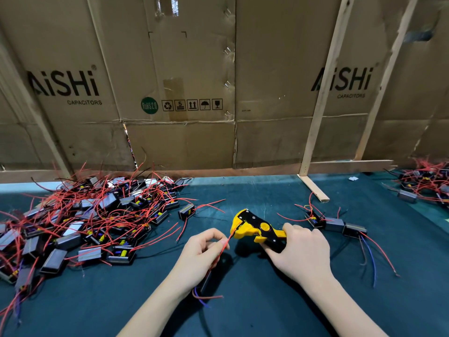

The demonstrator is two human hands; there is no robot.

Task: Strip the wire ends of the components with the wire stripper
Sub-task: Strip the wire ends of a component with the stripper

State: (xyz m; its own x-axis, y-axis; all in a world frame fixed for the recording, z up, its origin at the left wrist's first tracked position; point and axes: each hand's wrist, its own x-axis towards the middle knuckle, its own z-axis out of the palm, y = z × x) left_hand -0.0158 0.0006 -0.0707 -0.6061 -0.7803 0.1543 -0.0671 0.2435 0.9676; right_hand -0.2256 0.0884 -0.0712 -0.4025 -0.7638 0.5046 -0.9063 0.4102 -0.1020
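From the head camera, the right hand grips the handles of a yellow-and-black wire stripper, fingers curled round the black lower handle, with the tool's head pointing left. The left hand pinches a red wire between thumb and fingertips; the wire's end reaches up into the stripper's jaws. That wire runs down under the left hand to a black component hanging below the wrist, with a blue lead trailing from it.

On the dark teal tabletop, a large heap of black box components with tangled red wires fills the left side. Just right of the stripper lies a small group of components, their red and blue leads spread toward the near edge. Another pile sits at the far right edge. A wall of flattened cardboard boxes printed "AiSHi CAPACITORS" stands behind, braced by wooden slats.
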